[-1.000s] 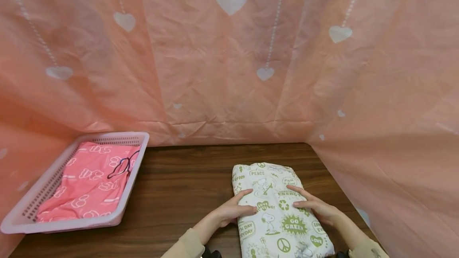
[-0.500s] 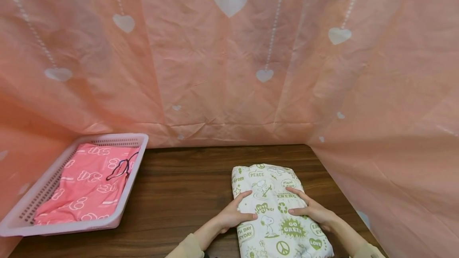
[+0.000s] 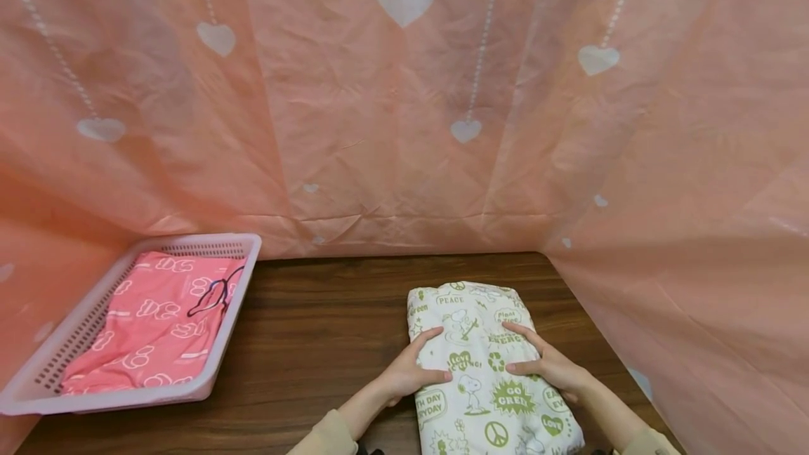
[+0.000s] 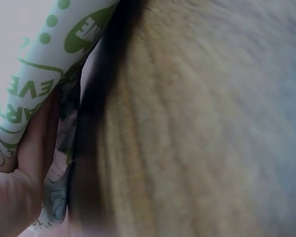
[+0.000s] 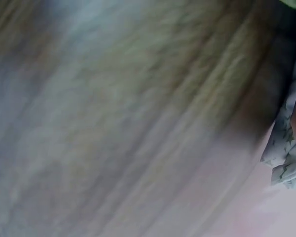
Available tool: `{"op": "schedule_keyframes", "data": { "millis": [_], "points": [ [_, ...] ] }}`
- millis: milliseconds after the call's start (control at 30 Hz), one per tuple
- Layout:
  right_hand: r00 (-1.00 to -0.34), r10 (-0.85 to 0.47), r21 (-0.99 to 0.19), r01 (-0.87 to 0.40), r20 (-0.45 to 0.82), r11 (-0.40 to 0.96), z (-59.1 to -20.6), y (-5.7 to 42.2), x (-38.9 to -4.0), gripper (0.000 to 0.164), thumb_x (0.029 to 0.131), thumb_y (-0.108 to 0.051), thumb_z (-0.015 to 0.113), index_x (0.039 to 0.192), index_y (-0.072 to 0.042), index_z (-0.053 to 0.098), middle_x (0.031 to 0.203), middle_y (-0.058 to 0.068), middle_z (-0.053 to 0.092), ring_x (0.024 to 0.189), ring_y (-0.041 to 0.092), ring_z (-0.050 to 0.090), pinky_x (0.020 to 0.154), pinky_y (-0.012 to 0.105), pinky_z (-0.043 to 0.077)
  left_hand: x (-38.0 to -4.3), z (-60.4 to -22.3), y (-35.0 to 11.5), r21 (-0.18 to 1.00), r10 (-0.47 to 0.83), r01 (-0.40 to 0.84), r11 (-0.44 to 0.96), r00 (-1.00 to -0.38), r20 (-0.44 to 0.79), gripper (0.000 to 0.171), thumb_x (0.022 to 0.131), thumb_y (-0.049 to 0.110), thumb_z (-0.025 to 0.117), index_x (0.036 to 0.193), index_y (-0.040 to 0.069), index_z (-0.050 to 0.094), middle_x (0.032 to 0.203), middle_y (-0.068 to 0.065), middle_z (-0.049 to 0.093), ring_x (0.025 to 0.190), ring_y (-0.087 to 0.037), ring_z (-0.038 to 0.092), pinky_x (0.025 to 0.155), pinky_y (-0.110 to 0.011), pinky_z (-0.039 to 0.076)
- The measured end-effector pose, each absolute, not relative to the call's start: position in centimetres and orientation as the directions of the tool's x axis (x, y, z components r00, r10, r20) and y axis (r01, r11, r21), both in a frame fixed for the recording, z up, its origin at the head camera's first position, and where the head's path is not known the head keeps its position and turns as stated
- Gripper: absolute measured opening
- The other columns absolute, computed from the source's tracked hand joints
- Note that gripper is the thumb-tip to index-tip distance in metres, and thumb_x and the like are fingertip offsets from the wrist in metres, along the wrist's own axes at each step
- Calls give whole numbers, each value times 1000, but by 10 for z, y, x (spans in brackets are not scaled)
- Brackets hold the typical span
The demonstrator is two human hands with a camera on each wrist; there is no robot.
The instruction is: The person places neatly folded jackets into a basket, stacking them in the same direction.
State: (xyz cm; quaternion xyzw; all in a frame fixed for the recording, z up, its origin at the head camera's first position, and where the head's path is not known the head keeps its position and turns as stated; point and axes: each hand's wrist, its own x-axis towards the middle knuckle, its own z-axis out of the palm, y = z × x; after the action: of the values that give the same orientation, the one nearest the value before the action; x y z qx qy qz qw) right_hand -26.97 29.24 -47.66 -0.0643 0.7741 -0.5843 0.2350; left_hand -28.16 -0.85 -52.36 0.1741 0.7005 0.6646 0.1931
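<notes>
A folded white cloth (image 3: 477,364) printed in green with cartoon dogs and lettering lies at the front right of the wooden table. My left hand (image 3: 404,373) grips its left edge, thumb and index finger on top. In the left wrist view, other fingers (image 4: 34,148) tuck in beneath the cloth's edge. On the opposite edge my right hand (image 3: 556,369) holds the cloth in the same way, thumb on top. At the right rim of the right wrist view only a sliver of that hand and some cloth (image 5: 286,170) appear; its lower fingers are mostly hidden.
A pale pink basket (image 3: 218,350) stands on the table's left side. Inside lies a folded pink cloth (image 3: 158,314) with white drawings and a dark cord-like outline. Pink curtains (image 3: 392,125) with white hearts enclose the back and sides of the brown table (image 3: 316,328).
Both hands have shifted their hold slightly on the folded cloth. The right thumb has moved a little inward across it. The cloth itself has barely shifted; the basket stays put.
</notes>
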Motion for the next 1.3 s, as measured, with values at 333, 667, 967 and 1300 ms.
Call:
{"op": "schedule_keyframes", "data": {
  "millis": [333, 667, 967, 1300],
  "points": [
    [-903, -348, -937, 138, -251, 320, -458, 280, -269, 82, 92, -16, 68, 157, -17, 19, 160, 20, -12, 142, 51, -11, 104, 73, 15, -282, -501, -20, 998, 497, 13, 57, -868, -17, 78, 83, 12, 78, 149, 30, 38, 153, -15, 31, 129, -31, 42, 103, -49, 36],
    [-917, -353, -957, 85, -184, 278, -442, 254, -263, 82, 92, -17, 69, 157, -18, 18, 160, 21, -13, 116, 43, 53, 89, 46, 49, -282, -472, -49, 993, 522, 86, 87, -852, 28, 82, 83, 12, 78, 152, 26, 34, 155, -15, 28, 129, -30, 40, 102, -46, 37],
    [-920, -366, -980, 74, -139, 187, -430, 209, -262, 82, 91, -16, 70, 156, -22, 20, 160, 17, -7, 107, 40, 58, 81, 41, 53, -279, -443, -102, 976, 519, 129, 178, -855, 18, 83, 83, 20, 80, 152, 27, 34, 159, -15, 20, 138, -34, 30, 101, -49, 37],
    [-900, -426, -993, 118, -97, -24, -426, 153, -264, 83, 89, -5, 70, 155, -24, 23, 120, 12, 58, 90, 21, 68, 75, 35, 56, -268, -419, -156, 976, 521, 116, 187, -853, 2, 89, 82, 18, 80, 154, 28, 28, 135, -16, 50, 109, -23, 59, 91, -31, 47]
  ]
}}
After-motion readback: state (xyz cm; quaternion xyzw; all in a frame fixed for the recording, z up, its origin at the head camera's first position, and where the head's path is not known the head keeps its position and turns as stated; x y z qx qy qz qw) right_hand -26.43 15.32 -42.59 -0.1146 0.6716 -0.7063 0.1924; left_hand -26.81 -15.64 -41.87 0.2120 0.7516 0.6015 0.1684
